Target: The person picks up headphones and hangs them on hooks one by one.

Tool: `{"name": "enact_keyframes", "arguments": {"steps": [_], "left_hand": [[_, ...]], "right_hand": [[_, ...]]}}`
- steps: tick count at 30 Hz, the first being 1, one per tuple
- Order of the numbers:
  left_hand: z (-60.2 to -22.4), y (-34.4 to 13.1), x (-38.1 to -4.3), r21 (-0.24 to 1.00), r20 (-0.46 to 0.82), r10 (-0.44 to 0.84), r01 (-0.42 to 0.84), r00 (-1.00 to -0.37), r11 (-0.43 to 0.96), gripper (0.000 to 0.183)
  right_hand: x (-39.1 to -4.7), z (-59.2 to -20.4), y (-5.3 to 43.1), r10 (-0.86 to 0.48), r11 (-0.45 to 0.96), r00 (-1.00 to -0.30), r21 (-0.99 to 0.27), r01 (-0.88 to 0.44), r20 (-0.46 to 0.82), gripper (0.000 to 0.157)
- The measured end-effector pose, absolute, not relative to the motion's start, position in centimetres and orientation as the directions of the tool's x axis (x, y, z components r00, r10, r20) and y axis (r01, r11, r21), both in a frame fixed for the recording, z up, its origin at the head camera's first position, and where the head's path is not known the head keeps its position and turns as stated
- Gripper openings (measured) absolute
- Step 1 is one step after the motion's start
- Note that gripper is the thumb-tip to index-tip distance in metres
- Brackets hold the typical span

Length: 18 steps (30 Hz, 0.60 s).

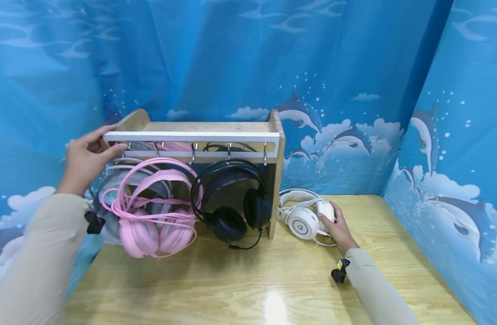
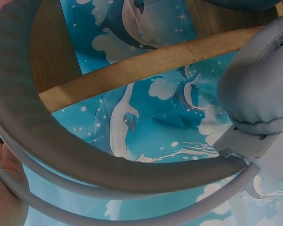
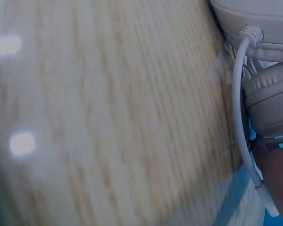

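In the head view, my left hand (image 1: 82, 159) grips the left end of a wooden rack (image 1: 205, 127), thumb in front of its white slotted rail (image 1: 191, 136). Pink headphones (image 1: 138, 237) with looped cable and black headphones (image 1: 229, 224) with a microphone hang from the rail's hooks. Behind the pink pair are grey headphones (image 1: 110, 183); their headband (image 2: 108, 176) crosses the left wrist view. Right of the rack, white headphones (image 1: 303, 223) lie on the table, cable bundled. My right hand (image 1: 341, 229) holds their right ear cup, fingers over it and thumb on the near side.
A light wooden table (image 1: 232, 284) extends in front of the rack and to its right. Blue dolphin-print curtains (image 1: 240, 58) enclose the back and sides. Several metal hooks (image 1: 265, 154) line the rail; the rightmost bears no headphones.
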State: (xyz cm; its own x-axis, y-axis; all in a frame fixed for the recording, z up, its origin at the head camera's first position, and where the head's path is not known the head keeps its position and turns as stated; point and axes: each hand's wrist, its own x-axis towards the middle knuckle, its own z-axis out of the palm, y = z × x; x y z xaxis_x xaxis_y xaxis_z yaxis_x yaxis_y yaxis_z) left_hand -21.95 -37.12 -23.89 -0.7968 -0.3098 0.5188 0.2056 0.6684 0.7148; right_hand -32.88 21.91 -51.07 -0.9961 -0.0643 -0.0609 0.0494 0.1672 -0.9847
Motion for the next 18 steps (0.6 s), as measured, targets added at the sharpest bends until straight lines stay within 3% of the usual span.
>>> {"name": "enact_keyframes", "arguments": {"steps": [9,18], "left_hand": [[-23.9,-37.1,-22.2,0.715,0.526,-0.301,0.222,-0.795,0.663,0.053],[-23.9,-37.1,-22.0,0.709,0.536,-0.305,0.224,-0.788,0.668,0.052]], "right_hand": [[-32.8,-51.2,22.2,-0.048,0.173,-0.996,-0.983,0.06,-0.069,0.088],[-31.6,-51.4,22.5,-0.014,0.241,-1.0,-0.97,0.013,-0.017,0.079]]}}
